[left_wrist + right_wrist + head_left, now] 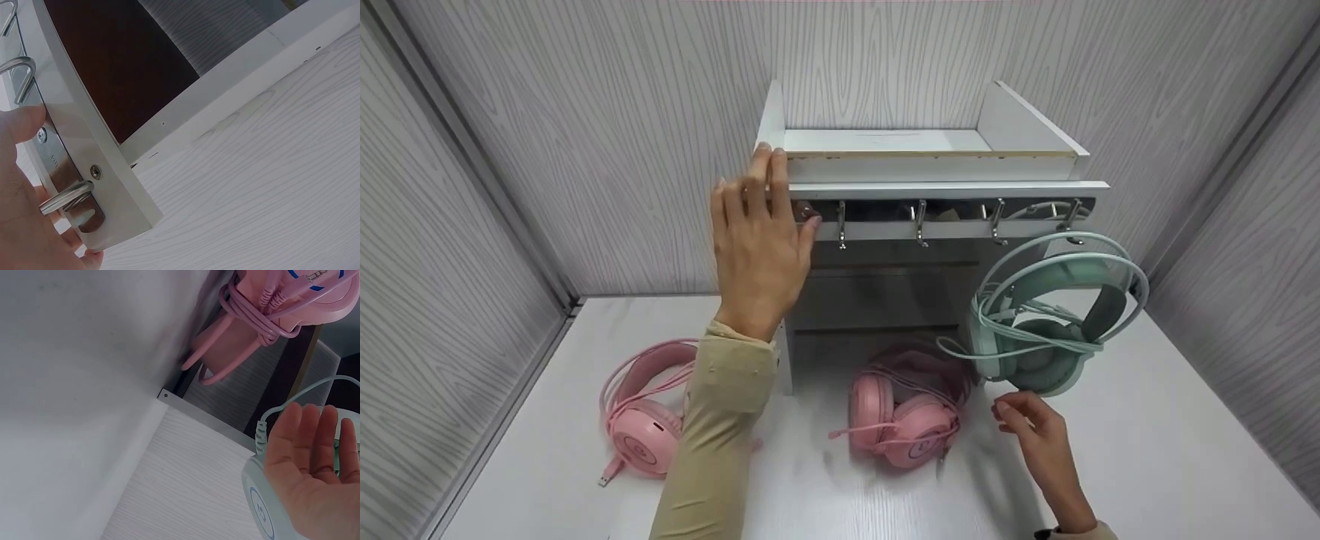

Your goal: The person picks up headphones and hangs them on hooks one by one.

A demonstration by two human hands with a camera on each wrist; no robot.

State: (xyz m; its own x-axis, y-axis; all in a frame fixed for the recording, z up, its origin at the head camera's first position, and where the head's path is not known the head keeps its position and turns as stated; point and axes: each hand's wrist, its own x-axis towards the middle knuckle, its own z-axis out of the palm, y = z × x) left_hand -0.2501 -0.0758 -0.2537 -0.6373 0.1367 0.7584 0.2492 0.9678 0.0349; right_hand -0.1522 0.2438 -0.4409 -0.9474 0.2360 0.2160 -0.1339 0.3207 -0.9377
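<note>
My left hand (757,240) grips the left end of a white shelf's hook rail (881,211), thumb in front and fingers over the top. In the left wrist view, the thumb presses the shiny metal strip (61,160) beside a hook, and fingertips show beyond the board's edge. A mint green headset (1046,277), its cable looped around it, hangs at the rightmost hook (1072,217). Just below its ear cup, my right hand (1039,439) has loosely bent fingers and holds nothing. In the right wrist view, that hand overlaps the green ear cup (260,506).
A pink headset (919,431) with a boom microphone lies under the shelf. Another pink headset (641,442) lies on the white table (547,405) at left, partly hidden by my left sleeve (712,450). Wood-grain panels (607,150) enclose the table.
</note>
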